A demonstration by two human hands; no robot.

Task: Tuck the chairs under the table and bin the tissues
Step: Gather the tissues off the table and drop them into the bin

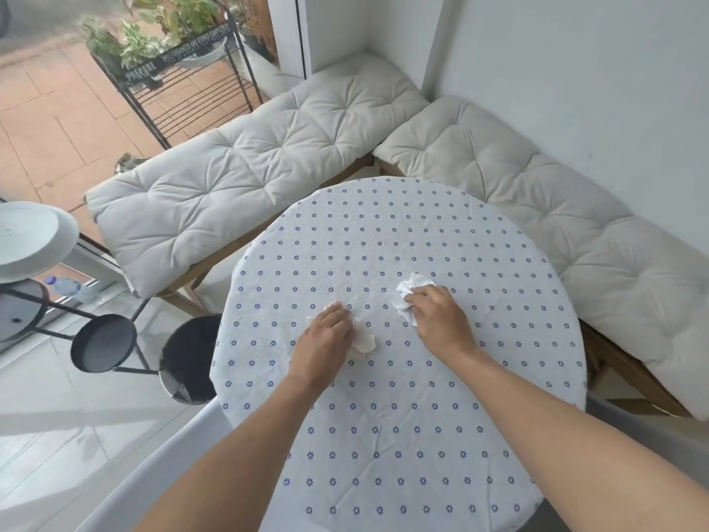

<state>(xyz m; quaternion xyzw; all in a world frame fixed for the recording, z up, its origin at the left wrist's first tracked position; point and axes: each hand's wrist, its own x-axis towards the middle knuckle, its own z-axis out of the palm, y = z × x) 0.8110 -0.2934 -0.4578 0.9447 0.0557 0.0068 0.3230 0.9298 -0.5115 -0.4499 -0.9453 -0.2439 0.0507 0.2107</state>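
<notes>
Tissues lie on the worktop (399, 447); our left hand (326, 335) covers one tissue (364, 341), grip unclear; right hand (441, 320) pinches another (408, 297); bin (188, 359) sits left.

Cushioned benches (245, 167), plant rack (184, 71), water bottle (67, 286).

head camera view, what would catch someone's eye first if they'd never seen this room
First the round table in its flower-dotted cloth, filling the middle, with both hands on crumpled tissues: the left hand over one tissue, the right hand gripping another tissue. Behind it, two pale tufted bench cushions meet in the corner. A dark bin stands on the floor at the table's left edge.
</notes>
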